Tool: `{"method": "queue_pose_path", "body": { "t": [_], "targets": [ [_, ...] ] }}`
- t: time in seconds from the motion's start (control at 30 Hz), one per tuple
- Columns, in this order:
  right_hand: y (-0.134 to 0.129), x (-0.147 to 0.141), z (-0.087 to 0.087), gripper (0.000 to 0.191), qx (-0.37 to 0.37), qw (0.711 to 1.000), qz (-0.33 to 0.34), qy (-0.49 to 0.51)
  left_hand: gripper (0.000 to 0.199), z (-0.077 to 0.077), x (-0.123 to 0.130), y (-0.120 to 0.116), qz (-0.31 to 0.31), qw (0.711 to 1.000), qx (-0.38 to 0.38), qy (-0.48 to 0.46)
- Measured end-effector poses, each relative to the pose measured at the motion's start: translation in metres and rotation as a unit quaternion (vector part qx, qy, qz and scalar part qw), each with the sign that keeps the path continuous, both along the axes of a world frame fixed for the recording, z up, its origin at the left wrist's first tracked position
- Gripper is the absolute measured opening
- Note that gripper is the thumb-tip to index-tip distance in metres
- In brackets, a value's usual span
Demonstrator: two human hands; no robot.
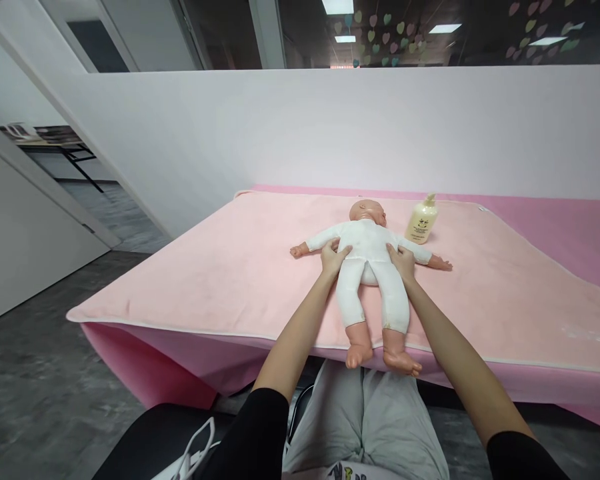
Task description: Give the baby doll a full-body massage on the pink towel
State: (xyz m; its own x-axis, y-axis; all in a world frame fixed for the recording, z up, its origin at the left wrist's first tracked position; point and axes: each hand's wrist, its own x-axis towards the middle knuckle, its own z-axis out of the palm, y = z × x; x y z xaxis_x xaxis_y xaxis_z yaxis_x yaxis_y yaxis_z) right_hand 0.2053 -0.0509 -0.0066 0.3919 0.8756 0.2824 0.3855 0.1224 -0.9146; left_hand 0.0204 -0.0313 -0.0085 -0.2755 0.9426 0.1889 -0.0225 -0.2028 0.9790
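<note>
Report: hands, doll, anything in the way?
Left hand, right hand holding doll, one each side. Doll on pink blanket, feet past near edge. Bottle by one arm, apart from hands.

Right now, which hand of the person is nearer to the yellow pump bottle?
Right. The right hand is at the doll's near-bottle side, a little closer to the person than the pump bottle. The left hand is at the opposite side, farther away.

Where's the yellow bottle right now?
In the head view, the yellow bottle stands right of centre on the pink blanket, beside the doll, beyond the right hand.
</note>
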Motion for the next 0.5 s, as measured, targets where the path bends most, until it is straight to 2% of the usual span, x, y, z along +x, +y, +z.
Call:
{"method": "queue_pose_path", "body": {
  "t": [0.13, 0.27, 0.4, 0.5],
  "targets": [
    [-0.001, 0.000, 0.004, 0.039, -0.024, 0.999, 0.003, -0.038, 0.026, 0.000, 0.000, 0.002, 0.027, 0.998, 0.018, 0.049],
    [-0.002, 0.001, 0.009, 0.041, -0.040, 0.996, -0.013, -0.084, 0.018, 0.007, -0.004, -0.005, 0.024, 0.984, 0.050, 0.171],
    [-0.002, 0.004, 0.013, 0.041, -0.065, 0.989, 0.003, -0.133, 0.027, 0.021, -0.010, -0.009, 0.028, 0.940, 0.125, 0.317],
    [-0.004, 0.006, 0.017, 0.042, -0.110, 0.972, 0.013, -0.207, 0.032, 0.037, -0.006, -0.002, 0.036, 0.906, 0.154, 0.392]
  ]
}}
